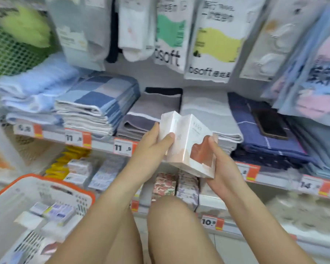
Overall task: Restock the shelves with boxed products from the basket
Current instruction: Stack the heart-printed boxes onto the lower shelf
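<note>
Two white boxes (187, 143) with terracotta print, gripped between left hand (152, 147) and right hand (223, 168), fingers curled round them, before the towel shelf (103, 143); basket (46, 187) lower left.

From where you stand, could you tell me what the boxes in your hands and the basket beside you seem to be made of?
The boxes look like white and terracotta printed cardboard, probably film-wrapped: crisp folded edges, faint gloss. The left hand and right hand grip them from either side. The basket appears to be moulded plastic, matte white with an orange rim; its walls have regular slots.
</note>
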`<state>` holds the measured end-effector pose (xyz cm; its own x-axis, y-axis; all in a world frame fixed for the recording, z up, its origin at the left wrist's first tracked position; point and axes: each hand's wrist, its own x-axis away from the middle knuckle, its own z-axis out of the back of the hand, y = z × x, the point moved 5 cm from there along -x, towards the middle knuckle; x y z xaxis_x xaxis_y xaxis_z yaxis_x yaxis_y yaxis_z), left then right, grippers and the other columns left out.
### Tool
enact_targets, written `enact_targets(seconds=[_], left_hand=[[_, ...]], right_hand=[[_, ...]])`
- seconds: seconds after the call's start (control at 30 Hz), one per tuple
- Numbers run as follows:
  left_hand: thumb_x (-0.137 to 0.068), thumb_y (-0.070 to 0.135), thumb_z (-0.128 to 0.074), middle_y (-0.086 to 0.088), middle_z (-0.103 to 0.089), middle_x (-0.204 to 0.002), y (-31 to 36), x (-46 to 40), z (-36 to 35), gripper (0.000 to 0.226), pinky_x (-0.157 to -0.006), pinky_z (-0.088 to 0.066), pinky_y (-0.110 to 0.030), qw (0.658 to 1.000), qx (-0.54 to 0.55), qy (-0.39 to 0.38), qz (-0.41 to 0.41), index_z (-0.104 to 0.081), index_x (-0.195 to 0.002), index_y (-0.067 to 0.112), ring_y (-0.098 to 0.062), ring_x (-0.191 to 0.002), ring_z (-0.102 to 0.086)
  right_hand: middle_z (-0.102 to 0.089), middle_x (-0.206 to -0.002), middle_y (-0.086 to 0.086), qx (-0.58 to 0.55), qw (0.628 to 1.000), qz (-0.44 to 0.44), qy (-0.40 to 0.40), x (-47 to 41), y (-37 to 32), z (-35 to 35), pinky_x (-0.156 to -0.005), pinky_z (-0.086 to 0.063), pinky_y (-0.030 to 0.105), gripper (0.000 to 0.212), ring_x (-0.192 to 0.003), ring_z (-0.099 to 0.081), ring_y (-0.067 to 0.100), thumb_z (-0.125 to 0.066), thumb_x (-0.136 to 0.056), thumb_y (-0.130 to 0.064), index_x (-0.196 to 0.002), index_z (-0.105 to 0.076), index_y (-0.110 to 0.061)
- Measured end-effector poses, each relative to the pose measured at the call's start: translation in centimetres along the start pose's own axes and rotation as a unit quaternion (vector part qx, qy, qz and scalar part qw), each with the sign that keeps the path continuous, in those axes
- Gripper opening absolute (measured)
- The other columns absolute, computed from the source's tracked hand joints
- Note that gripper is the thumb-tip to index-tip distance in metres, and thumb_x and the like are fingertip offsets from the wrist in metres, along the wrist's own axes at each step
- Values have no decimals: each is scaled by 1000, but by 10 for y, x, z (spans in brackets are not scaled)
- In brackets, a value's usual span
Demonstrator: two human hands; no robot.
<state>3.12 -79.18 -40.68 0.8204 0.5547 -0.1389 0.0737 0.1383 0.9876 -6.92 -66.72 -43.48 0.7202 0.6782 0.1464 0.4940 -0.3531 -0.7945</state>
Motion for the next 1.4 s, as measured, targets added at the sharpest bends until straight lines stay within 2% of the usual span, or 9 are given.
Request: enact_targets(seconds=[0.07, 0.13, 0.33, 0.57, 0.77, 0.93, 1.1, 1.27, 1.4], left_hand=[[-91, 44, -55, 20, -55, -129, 5, -5, -31, 26, -88, -38, -14, 998, -28, -51, 29, -52, -117, 39, 4, -108, -53], [-87, 56, -56, 36, -51, -113, 4, -8, -56, 27, -83, -34, -7, 992, -48, -98, 58, -46, -109, 43, 18, -97, -48], [-59, 56, -78, 16, -71, -102, -26, -17, -128, 53, -91, -52, -35, 976, -98, -183, 69, -64, -105, 35, -3, -95, -67], [-41, 62, -75, 19, -66, -109, -90, 11, -173, 82, -87, -53, -32, 943, -177, -247, 133, -48, -113, 35, 2, -97, -63], [-47, 66, -75, 16, -60, -112, -138, 28, -217, 81, -89, -51, -39, 887, -224, -355, 191, -45, -115, 34, -3, -103, -59], [-43, 69, -76, 15, -57, -113, -167, 9, -236, 89, -90, -50, -38, 864, -283, -368, 192, -44, -116, 29, -5, -103, -56], [-51, 33, -88, 4, -58, -116, -208, -21, -237, 94, -88, -51, -39, 850, -331, -367, 180, -36, -128, 19, -16, -104, -58], [-56, 11, -87, 5, -57, -118, -235, -36, -220, 94, -90, -51, -31, 881, -279, -321, 208, -31, -132, 20, -14, -108, -57], [-60, 12, -86, 3, -57, -119, -246, -32, -216, 94, -89, -50, -31, 878, -288, -325, 200, -30, -134, 20, -16, -107, -57]], right_hand=[[-71, -82, 5, 16, 998, 37, 40, 8, -15, 25, -58, -56, 26, 32, -69, -70, 15, -50, -94, -28, -116, -59, -7], [-70, -90, 6, 57, 994, 65, 71, 16, -24, 49, -63, -57, 29, 30, -75, -70, 16, -49, -96, -27, -116, -58, -6], [-70, -107, 11, 142, 975, 102, 140, 36, -36, 121, -86, -53, 42, 24, -92, -68, 24, -53, -92, -32, -109, -64, -18], [-55, -136, -12, 318, 948, 29, 7, 57, -40, 227, -91, -49, 26, 76, -124, -53, 10, -73, -65, -36, -136, -46, -35], [-49, -135, -21, 434, 882, -143, -116, 59, -13, 283, -83, -51, 24, 97, -115, -55, 2, -85, -56, -42, -139, -37, -48], [-49, -123, -20, 561, 820, -95, -64, 40, -8, 301, -92, -40, 9, 96, -110, -46, -10, -80, -50, -54, -133, -31, -61], [-37, -131, -5, 725, 687, -13, -54, 4, 11, 301, -102, -36, 25, 101, -120, -41, 14, -80, -62, -51, -142, -19, -52], [-30, -137, -11, 674, 738, 21, -36, -18, 33, 293, -103, -41, 37, 100, -127, -37, 13, -82, -62, -39, -128, -13, -70], [-25, -145, -5, 738, 672, -23, -47, -20, 49, 308, -104, -40, 41, 110, -132, -32, 17, -79, -65, -47, -150, -12, -35]])
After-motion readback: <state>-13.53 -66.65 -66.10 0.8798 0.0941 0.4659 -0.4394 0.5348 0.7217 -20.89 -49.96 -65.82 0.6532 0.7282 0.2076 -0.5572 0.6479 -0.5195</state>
